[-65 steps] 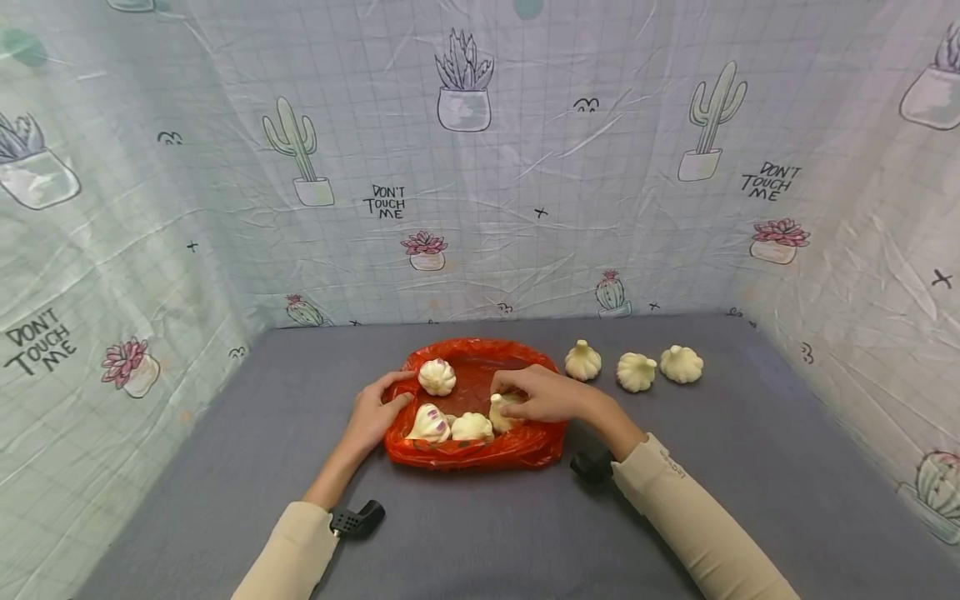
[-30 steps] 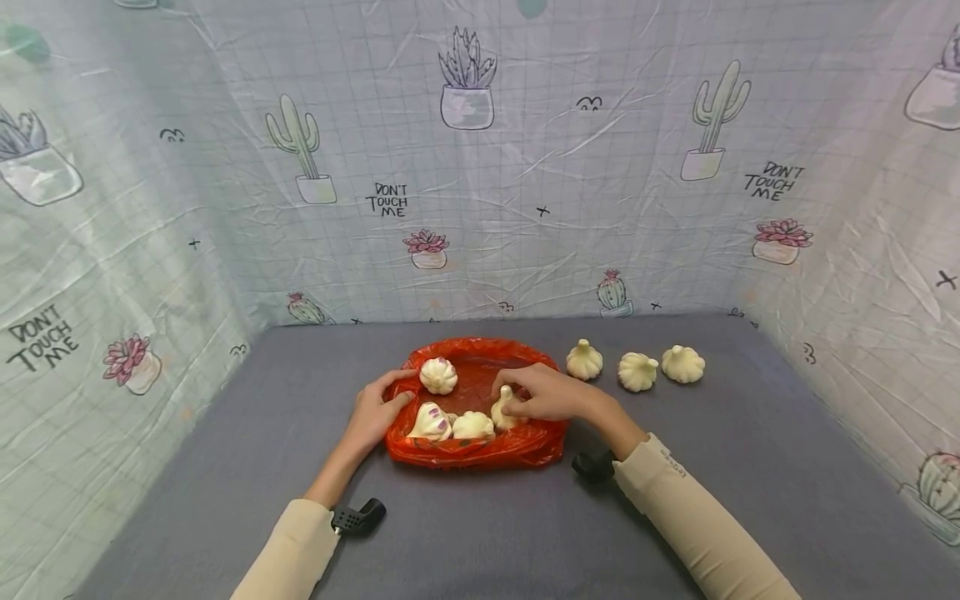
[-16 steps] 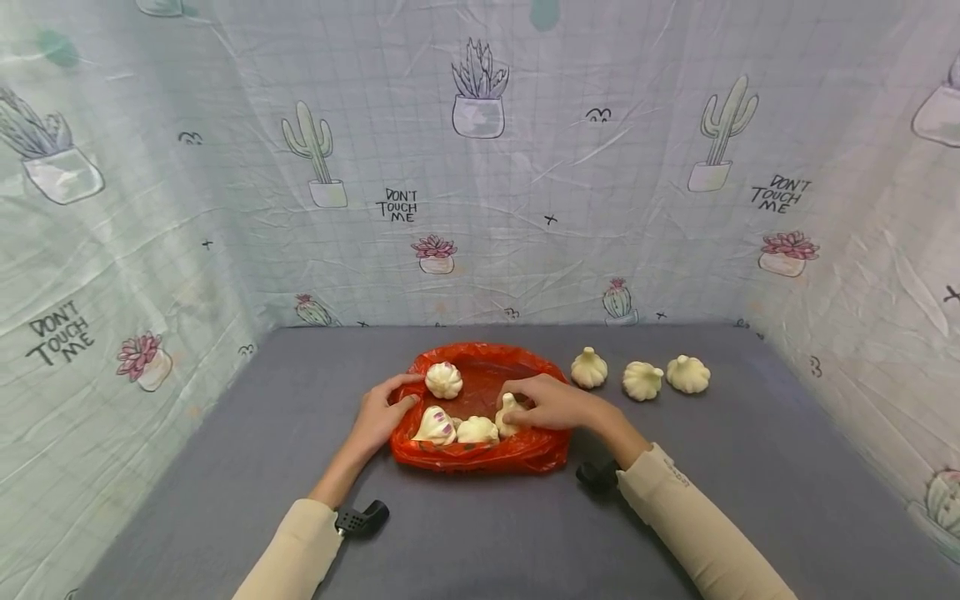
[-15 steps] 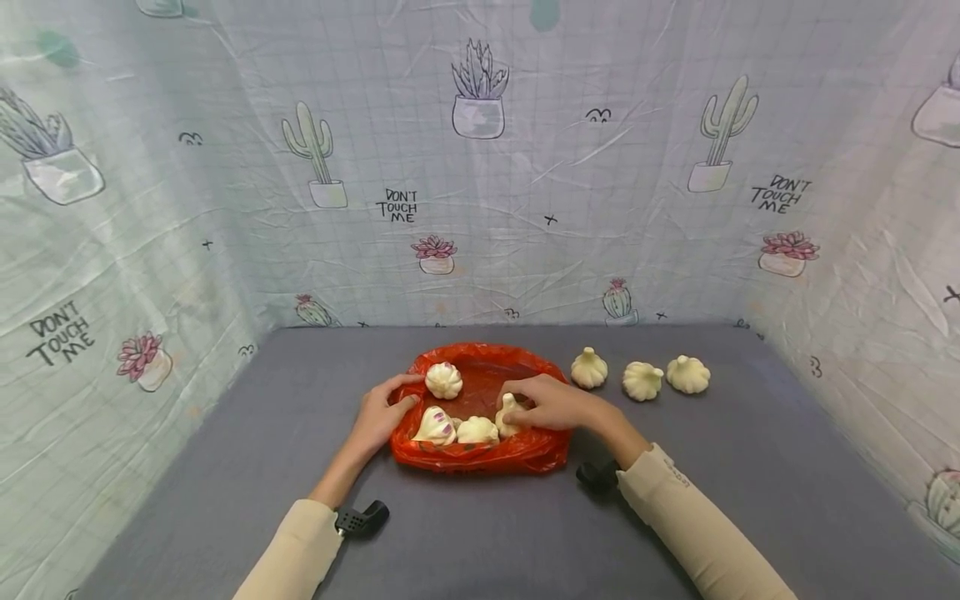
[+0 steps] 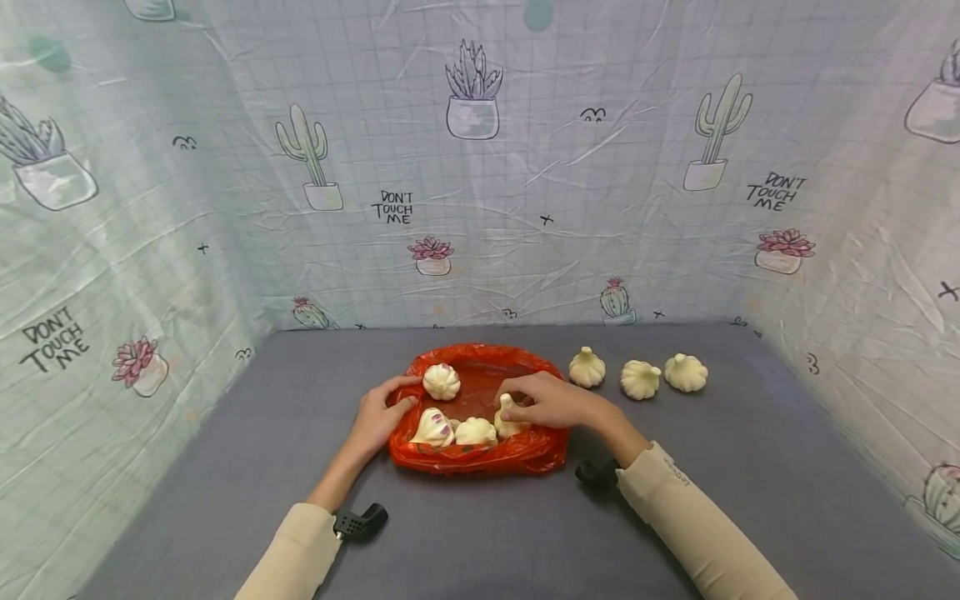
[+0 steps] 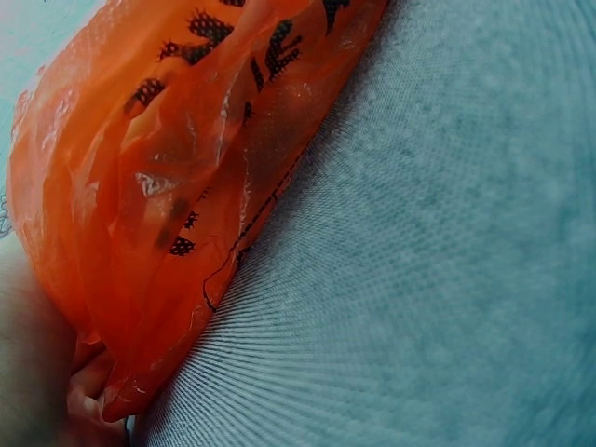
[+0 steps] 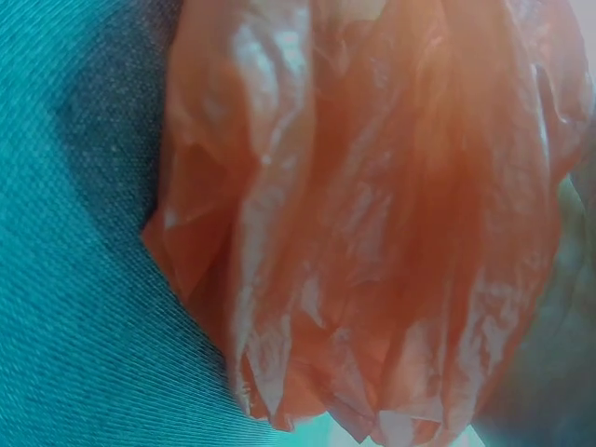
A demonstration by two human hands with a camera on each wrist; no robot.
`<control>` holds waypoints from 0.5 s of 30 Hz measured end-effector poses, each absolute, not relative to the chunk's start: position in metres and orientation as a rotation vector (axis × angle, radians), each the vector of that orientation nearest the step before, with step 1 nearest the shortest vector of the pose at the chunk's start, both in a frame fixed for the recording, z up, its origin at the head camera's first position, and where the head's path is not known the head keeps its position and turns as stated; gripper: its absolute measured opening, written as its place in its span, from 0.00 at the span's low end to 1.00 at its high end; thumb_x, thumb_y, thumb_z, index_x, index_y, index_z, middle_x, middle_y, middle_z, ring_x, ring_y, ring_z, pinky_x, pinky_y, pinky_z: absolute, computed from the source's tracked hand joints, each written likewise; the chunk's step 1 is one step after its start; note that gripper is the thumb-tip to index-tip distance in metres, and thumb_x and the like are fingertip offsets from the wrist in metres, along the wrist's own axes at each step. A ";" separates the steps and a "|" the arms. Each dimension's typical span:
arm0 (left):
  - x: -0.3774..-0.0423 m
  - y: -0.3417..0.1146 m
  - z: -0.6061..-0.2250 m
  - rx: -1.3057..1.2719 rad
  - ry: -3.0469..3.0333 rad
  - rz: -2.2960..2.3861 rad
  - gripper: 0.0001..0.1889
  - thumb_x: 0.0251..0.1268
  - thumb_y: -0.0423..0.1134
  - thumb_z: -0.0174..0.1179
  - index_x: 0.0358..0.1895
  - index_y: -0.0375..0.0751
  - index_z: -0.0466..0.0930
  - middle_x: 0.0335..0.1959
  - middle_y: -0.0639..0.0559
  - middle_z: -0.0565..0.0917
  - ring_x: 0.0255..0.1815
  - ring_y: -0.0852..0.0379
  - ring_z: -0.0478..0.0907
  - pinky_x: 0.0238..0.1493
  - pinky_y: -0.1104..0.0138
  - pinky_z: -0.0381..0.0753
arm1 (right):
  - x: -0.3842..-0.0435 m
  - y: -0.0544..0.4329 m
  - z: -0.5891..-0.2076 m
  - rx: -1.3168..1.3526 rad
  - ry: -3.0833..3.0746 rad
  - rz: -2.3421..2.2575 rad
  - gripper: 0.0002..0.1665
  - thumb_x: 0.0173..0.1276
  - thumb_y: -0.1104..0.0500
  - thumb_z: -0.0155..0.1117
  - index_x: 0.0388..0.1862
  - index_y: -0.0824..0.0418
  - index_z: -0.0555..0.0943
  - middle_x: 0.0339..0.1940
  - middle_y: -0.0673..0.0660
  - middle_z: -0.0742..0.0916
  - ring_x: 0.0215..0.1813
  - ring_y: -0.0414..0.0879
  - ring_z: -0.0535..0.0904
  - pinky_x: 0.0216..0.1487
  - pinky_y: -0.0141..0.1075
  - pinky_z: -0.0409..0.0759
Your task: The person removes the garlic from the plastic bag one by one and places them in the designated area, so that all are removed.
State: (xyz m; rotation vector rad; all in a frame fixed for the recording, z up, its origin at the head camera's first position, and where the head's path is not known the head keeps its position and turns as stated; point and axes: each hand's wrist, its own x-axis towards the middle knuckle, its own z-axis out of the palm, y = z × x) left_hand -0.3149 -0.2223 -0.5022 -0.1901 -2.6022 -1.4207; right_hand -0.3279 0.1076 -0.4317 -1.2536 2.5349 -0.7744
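Observation:
A red-orange plastic bag (image 5: 480, 460) lies with its mouth spread wide on the grey table. My left hand (image 5: 375, 417) holds its left rim between thumb and fingers; the bag's printed side fills much of the left wrist view. Reaching over the right rim, my right hand (image 5: 551, 402) grips a garlic bulb (image 5: 507, 419) whose stem points up. Beside that bulb, along the front inside of the bag, are a pale bulb (image 5: 476, 432) and a purple-streaked bulb (image 5: 432, 427). Another bulb (image 5: 441, 382) sits at the back left of the bag. Bag folds hide the right fingers in the right wrist view.
Right of the bag, three garlic bulbs stand on the table: one upright bulb (image 5: 587, 367), a tilted bulb (image 5: 640, 380) and a farther bulb (image 5: 686, 372). A printed curtain (image 5: 510, 167) encloses the table at the back and both sides.
The bulb in my right hand has turned so its stem stands more upright and shows more clearly. Both hands stay in place at the bag; the head view has shifted slightly.

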 end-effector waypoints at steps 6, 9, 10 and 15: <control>-0.315 -0.221 -0.501 -0.186 -2.611 -1.409 0.19 0.70 0.35 0.64 0.62 0.49 0.85 0.70 0.41 0.79 0.75 0.41 0.71 0.74 0.44 0.69 | -0.327 0.109 -0.429 -1.252 2.554 -0.805 0.15 0.77 0.51 0.61 0.55 0.55 0.85 0.47 0.46 0.88 0.46 0.39 0.80 0.53 0.39 0.81; -0.315 -0.222 -0.502 -0.187 -2.611 -1.411 0.19 0.70 0.35 0.63 0.62 0.49 0.85 0.70 0.41 0.79 0.75 0.41 0.71 0.74 0.44 0.69 | -0.327 0.110 -0.429 -1.249 2.575 -0.816 0.16 0.76 0.53 0.62 0.56 0.56 0.84 0.49 0.49 0.89 0.46 0.40 0.80 0.53 0.39 0.80; -0.315 -0.222 -0.502 -0.189 -2.611 -1.415 0.19 0.70 0.35 0.63 0.62 0.49 0.85 0.70 0.41 0.79 0.75 0.41 0.71 0.74 0.44 0.69 | -0.327 0.110 -0.428 -1.242 2.581 -0.820 0.16 0.75 0.53 0.62 0.57 0.57 0.84 0.50 0.50 0.89 0.47 0.41 0.81 0.54 0.39 0.80; -0.315 -0.222 -0.502 -0.189 -2.605 -1.426 0.19 0.70 0.35 0.64 0.62 0.49 0.85 0.69 0.41 0.80 0.75 0.41 0.72 0.73 0.44 0.70 | -0.327 0.112 -0.422 -1.234 2.601 -0.846 0.18 0.77 0.54 0.62 0.60 0.60 0.82 0.56 0.57 0.89 0.58 0.49 0.84 0.61 0.47 0.81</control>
